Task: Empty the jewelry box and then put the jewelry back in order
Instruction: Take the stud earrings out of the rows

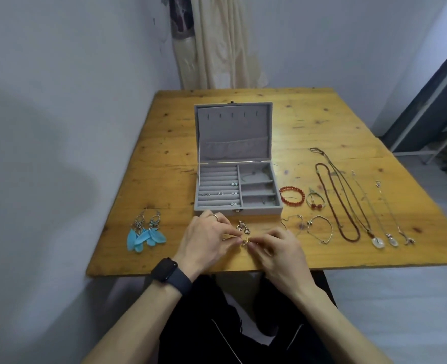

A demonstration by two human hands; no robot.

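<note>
A small gold earring [245,241] sits between the two hands, near the table's front edge. The left hand [206,240] pinches it from one side with thumb and curled fingertips, and the right hand [280,252] pinches it from the other, fingers bent in close. Its shape is too small to make out. Just beyond the fingertips a pair of drop earrings [242,226] lies on the table [322,122], between the hands and the box front.

The box [217,209] is grey, velvety and rectangular, with its lid open behind it. Inside the lid are a row of hooks and a gathered pocket. The left half of the base is padded rolls with several studs [233,184] tucked in; the right half is split into three compartments.

Left of the hands lie blue feather earrings [145,232]. Right of the box are a red bead bracelet [292,196] and a green cord bracelet [314,201], with two thin silver bracelets [319,229] nearer the edge. Further right, necklaces [335,203] are laid out lengthwise, side by side: a dark red bead strand, a cord with a pale round pendant, and fine chains.

The table is worn yellow wood — knotty and scuffed. A dark watch [171,275] is on the left wrist, a ring [215,217] on a left finger.
</note>
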